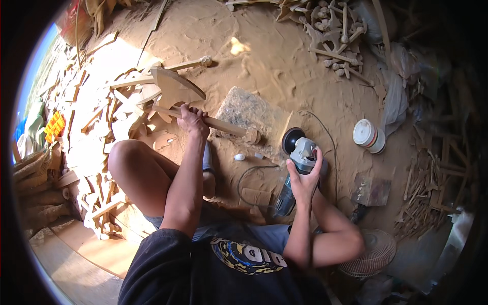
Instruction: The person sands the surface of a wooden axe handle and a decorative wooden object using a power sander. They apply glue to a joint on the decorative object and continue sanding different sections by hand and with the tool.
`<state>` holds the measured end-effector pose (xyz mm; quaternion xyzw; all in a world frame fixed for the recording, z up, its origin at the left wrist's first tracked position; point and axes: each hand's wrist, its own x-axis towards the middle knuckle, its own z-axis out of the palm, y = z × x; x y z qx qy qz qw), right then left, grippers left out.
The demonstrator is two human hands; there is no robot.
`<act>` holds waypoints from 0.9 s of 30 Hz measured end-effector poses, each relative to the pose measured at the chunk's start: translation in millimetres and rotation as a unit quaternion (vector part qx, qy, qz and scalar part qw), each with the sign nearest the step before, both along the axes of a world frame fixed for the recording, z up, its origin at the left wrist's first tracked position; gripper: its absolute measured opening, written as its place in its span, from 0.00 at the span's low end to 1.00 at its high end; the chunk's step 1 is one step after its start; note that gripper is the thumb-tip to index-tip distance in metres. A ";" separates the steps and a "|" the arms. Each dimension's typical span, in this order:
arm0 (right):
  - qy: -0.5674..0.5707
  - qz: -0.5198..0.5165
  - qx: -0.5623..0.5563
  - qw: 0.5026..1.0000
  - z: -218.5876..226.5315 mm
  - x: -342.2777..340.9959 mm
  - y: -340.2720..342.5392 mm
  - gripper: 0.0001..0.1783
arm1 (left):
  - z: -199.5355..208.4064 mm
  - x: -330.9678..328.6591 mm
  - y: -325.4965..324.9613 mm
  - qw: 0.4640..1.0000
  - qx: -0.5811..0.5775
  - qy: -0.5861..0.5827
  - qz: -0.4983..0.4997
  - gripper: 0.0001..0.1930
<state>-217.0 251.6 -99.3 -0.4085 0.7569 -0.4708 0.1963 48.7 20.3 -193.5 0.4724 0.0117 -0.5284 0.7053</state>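
My left hand (193,120) is wrapped round the handle of a wooden axe (175,87), a pale carved piece with a broad curved blade. Its handle runs to the right and ends in a knobbed tip over a dusty slab (239,104). On the right, my right hand (305,179) grips an angle grinder (304,151) near its grey head, thumb and fingers round the body. The grinder's round black pad (291,138) faces the slab and stands apart from the axe handle. Whether the pad is spinning cannot be made out.
Heaps of wooden offcuts (101,198) lie at the left, and shaped wooden pieces (335,38) at the far right. A white tub (367,134) stands right of the grinder. A power cord (333,137) loops over the sawdust-covered ground. A fan (373,252) sits near my right elbow.
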 end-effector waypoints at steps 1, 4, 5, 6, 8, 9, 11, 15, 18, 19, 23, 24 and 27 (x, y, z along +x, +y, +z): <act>0.020 0.022 0.013 0.999 1.9 6.4 -2.2 0.54 | 6.9 -1.9 0.2 0.998 0.017 -0.051 0.037 0.11; -0.095 0.059 0.064 0.992 5.0 13.9 -4.9 0.53 | 30.2 -25.4 3.8 0.996 -0.025 -0.077 0.021 0.12; -0.034 0.081 0.027 0.996 -2.9 14.0 -6.0 0.51 | 43.4 -36.6 6.0 0.995 -0.042 -0.090 0.014 0.12; -0.048 0.087 0.027 0.995 -8.7 18.6 -10.3 0.50 | 44.5 -36.8 5.6 0.993 -0.058 -0.106 0.006 0.11; -0.084 0.096 0.033 0.991 -18.1 28.2 -14.2 0.48 | 46.1 -37.6 4.6 0.990 -0.038 -0.135 0.018 0.09; -0.086 0.096 0.031 0.991 -21.1 33.3 -16.4 0.48 | 47.0 -38.1 3.6 0.987 -0.017 -0.159 0.031 0.08; -0.100 0.111 0.004 0.989 -30.2 41.5 -20.3 0.48 | 48.9 -37.5 1.1 0.981 -0.018 -0.187 0.047 0.07; -0.137 0.137 0.003 0.981 -37.3 47.0 -23.2 0.48 | 53.8 -46.5 4.4 0.980 -0.010 -0.195 0.035 0.07; -0.089 0.134 0.015 0.987 -33.0 49.0 -24.8 0.47 | 53.9 -54.4 6.6 0.974 -0.046 -0.222 0.008 0.07; -0.063 0.130 0.019 0.989 -30.4 50.6 -25.9 0.47 | 52.8 -54.8 6.0 0.969 -0.061 -0.240 0.000 0.07; -0.087 0.123 0.037 0.988 -28.7 48.6 -24.2 0.47 | 54.8 -62.8 8.2 0.966 -0.069 -0.249 -0.006 0.09; -0.073 0.122 0.043 0.989 -29.0 49.0 -24.8 0.47 | 56.1 -64.5 8.3 0.966 -0.068 -0.249 -0.006 0.09; -0.058 0.114 0.059 0.990 -26.5 49.3 -23.2 0.47 | 59.1 -71.1 9.1 0.967 -0.084 -0.241 -0.004 0.07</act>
